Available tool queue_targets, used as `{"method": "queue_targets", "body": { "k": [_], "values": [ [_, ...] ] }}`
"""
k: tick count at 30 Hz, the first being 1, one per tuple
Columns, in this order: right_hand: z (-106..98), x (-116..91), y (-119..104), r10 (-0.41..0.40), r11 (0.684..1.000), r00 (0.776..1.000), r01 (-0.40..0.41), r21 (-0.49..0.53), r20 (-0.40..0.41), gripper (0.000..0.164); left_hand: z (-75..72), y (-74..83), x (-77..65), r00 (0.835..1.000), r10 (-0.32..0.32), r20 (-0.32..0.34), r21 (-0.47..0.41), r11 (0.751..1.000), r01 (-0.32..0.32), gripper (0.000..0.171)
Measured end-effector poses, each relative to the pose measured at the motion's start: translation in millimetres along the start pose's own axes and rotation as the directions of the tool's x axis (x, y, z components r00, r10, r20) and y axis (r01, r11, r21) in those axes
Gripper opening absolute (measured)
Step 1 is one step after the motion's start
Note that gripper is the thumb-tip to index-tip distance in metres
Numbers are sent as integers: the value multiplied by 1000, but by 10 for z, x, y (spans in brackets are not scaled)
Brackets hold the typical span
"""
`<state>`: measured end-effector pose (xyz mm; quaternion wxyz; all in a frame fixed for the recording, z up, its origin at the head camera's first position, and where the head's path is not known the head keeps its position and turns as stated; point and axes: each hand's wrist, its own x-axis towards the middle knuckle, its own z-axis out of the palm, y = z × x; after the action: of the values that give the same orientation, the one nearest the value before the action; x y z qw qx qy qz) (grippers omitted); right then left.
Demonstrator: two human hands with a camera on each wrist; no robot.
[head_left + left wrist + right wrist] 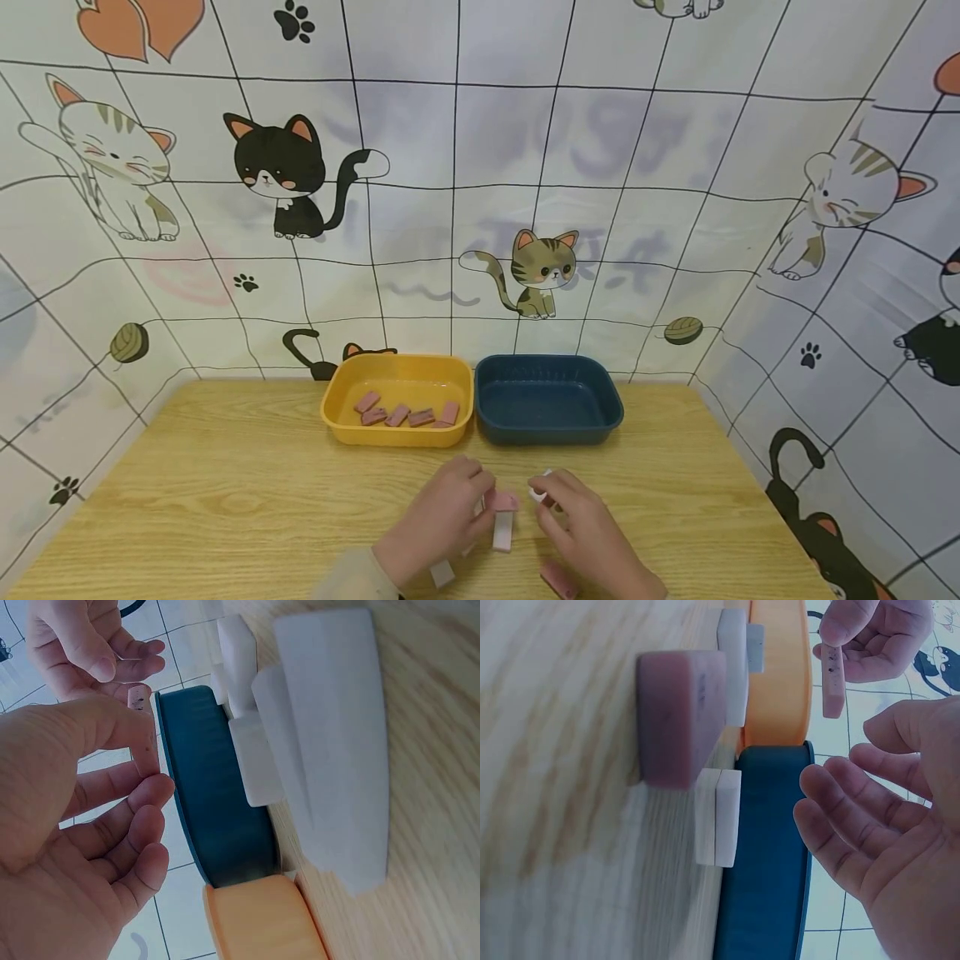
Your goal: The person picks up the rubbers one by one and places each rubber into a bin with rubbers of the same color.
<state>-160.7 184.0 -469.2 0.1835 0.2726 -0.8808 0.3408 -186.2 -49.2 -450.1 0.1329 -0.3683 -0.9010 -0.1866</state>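
Note:
My left hand [444, 504] pinches a small pink block [506, 501] with dark marks on its side, held above the table. In the right wrist view the same pink block [832, 681] sticks out from the thumb. My right hand [588, 529] hovers to the right, fingers loosely bent and apart from the block; nothing is in its grasp in the right wrist view [885, 810]. White blocks lie below the hands: one white block [502, 533] under the pink one, another white block [442, 573] by the left wrist. A second pink block [558, 579] lies near the right wrist.
Behind the hands stand a yellow bin [397, 435] with several pink blocks [397, 415] inside and a dark blue bin [549, 433], side by side. The wooden table [225, 500] meets a cat-printed wall covering [420, 217] at the back and sides.

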Motion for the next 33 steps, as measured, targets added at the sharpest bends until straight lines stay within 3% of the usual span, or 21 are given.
{"method": "queue_targets", "body": {
  "k": [8,17,28,33],
  "values": [
    [25,63,-29,31,999,999,-32,14,13,29,-50,-80,-5,1000,-12,-29,2,1000,12,10],
    [37,124,-58,-10,1000,1000,10,9,1,28,-96,-170,-22,997,-40,-66,-1,999,40,17],
    [55,211,-83,-12,1000,1000,12,1,15,26,-157,-274,-28,988,-51,-143,7,999,52,21],
    [56,260,-104,1,1000,1000,-1,3,28,24,-200,-328,-21,987,-65,-145,-14,998,64,20]
  ]
}}
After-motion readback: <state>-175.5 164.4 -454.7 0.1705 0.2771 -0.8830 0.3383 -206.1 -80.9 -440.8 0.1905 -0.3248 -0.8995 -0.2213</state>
